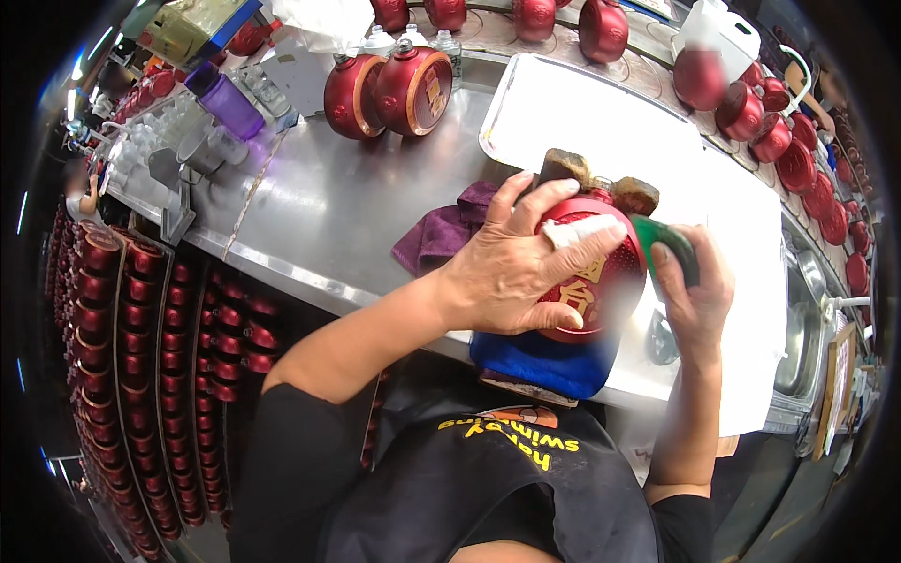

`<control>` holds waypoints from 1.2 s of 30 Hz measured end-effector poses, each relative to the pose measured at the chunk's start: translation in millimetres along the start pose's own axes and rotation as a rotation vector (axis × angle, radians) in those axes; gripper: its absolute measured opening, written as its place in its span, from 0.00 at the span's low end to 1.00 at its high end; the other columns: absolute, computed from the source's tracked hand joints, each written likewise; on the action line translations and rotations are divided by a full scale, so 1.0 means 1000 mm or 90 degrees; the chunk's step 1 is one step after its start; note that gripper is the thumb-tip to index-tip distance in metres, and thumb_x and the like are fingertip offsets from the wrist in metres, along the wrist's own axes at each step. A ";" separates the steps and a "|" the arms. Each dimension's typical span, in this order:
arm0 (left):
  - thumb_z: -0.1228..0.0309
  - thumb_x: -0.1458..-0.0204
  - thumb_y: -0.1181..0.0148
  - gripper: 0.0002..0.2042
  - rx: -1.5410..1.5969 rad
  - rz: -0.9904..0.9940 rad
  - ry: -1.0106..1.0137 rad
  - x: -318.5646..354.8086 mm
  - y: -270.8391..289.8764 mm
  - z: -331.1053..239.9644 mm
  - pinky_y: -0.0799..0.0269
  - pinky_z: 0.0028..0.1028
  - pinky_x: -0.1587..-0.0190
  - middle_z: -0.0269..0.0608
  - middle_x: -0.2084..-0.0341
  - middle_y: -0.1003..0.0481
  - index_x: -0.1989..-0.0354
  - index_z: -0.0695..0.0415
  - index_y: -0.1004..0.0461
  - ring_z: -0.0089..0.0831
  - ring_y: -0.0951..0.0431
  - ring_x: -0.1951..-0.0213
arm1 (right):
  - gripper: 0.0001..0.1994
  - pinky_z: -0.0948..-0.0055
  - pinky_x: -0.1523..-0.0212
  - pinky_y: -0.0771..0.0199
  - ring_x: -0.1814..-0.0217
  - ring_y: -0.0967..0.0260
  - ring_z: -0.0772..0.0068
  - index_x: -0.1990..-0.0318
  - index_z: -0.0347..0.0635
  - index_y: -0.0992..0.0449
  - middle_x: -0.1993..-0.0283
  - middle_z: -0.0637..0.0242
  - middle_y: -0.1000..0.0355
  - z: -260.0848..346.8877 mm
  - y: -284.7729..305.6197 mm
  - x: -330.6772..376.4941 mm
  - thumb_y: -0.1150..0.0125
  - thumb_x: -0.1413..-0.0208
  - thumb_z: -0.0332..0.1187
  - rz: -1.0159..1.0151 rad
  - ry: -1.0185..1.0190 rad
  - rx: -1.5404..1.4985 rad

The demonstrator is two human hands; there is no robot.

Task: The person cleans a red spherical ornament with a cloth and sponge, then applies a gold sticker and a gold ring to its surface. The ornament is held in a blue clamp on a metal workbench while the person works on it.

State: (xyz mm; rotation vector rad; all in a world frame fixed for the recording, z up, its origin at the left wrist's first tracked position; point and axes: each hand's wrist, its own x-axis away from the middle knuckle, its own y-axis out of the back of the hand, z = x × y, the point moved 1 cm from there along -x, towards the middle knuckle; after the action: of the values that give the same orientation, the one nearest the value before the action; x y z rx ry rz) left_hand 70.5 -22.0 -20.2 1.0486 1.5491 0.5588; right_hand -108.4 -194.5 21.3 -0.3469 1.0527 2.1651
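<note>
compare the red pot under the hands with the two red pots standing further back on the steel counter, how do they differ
The held red pot lies on a blue cloth at the counter's near edge; the two back pots rest directly on the steel counter.

The left hand grips the held pot while the right hand presses a green pad against it; nothing touches the back pots.

All are glossy dark red and rounded.

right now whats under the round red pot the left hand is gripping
A folded blue cloth lies under the round red pot, on the steel counter. The left hand and pot hide where they touch.
</note>
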 end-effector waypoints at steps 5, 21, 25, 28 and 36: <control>0.33 0.40 0.59 0.36 -0.066 0.002 -0.083 0.005 -0.005 -0.019 0.70 0.61 0.25 0.39 0.42 0.24 0.32 0.44 0.29 0.41 0.44 0.28 | 0.09 0.67 0.62 0.30 0.66 0.28 0.64 0.58 0.39 0.20 0.68 0.64 0.28 0.007 -0.003 -0.006 0.31 0.46 0.23 0.012 0.078 0.037; 0.60 0.45 0.32 0.23 0.201 -0.159 0.327 -0.025 -0.009 0.008 0.43 0.45 0.37 0.54 0.53 0.27 0.47 0.59 0.30 0.49 0.32 0.47 | 0.07 0.76 0.69 0.35 0.69 0.33 0.74 0.60 0.35 0.21 0.69 0.66 0.29 0.008 0.012 0.034 0.30 0.43 0.27 0.020 -0.031 -0.110; 0.59 0.49 0.28 0.24 0.206 -0.116 0.351 -0.032 -0.007 0.012 0.40 0.46 0.39 0.59 0.53 0.32 0.51 0.60 0.30 0.53 0.35 0.46 | 0.09 0.78 0.68 0.36 0.70 0.34 0.78 0.59 0.33 0.22 0.70 0.68 0.31 0.000 0.013 0.032 0.32 0.38 0.30 0.025 -0.102 -0.128; 0.58 0.49 0.28 0.24 0.203 -0.094 0.376 -0.033 -0.006 0.010 0.40 0.47 0.39 0.59 0.53 0.32 0.52 0.60 0.30 0.54 0.35 0.46 | 0.09 0.78 0.68 0.36 0.69 0.34 0.79 0.59 0.33 0.22 0.70 0.69 0.30 -0.006 0.009 0.030 0.32 0.38 0.31 0.022 -0.117 -0.133; 0.55 0.51 0.27 0.26 0.089 -0.083 0.378 -0.041 -0.007 0.003 0.38 0.49 0.40 0.61 0.54 0.32 0.53 0.60 0.30 0.56 0.34 0.47 | 0.10 0.79 0.64 0.31 0.66 0.28 0.77 0.57 0.33 0.21 0.67 0.66 0.25 -0.003 0.014 0.014 0.32 0.39 0.31 0.040 -0.129 -0.131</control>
State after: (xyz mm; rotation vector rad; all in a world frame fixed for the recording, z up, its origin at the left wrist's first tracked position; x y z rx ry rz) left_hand 70.5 -60.9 -4.9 0.9188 2.1861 0.7200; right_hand -128.0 -196.8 20.3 -0.1847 0.7408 2.3162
